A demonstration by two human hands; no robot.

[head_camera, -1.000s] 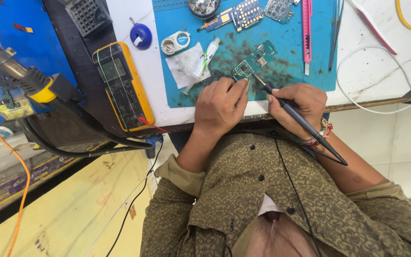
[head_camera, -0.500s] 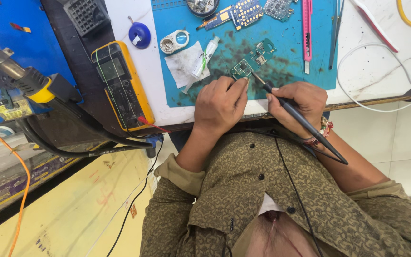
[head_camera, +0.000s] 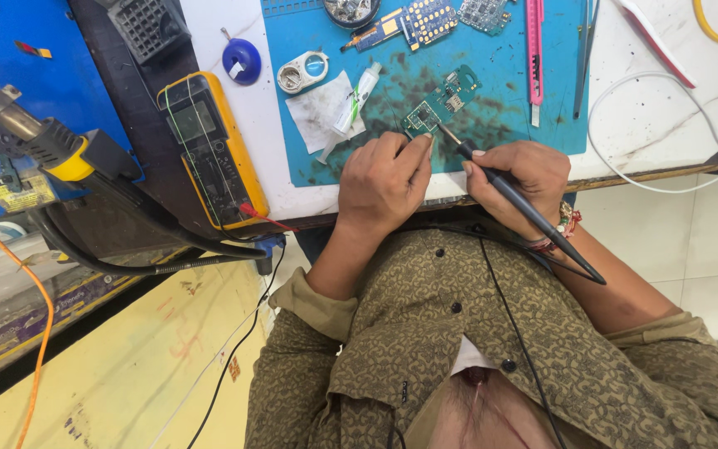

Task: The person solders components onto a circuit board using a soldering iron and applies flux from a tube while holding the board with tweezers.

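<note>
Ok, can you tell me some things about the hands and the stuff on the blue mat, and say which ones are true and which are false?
1. The right hand holds a black soldering iron like a pen. True.
2. The iron's tip points at a small green circuit board. True.
3. The left hand holds a pair of scissors. False: its fingers rest at the edge of the green board and hold no tool.
4. The yellow multimeter lies on the blue mat. False: it lies beside the mat, to its left in the picture.
5. A pink utility knife lies on the mat. True.
6. The crumpled white tissue covers the green board. False: it lies apart from it.
</note>
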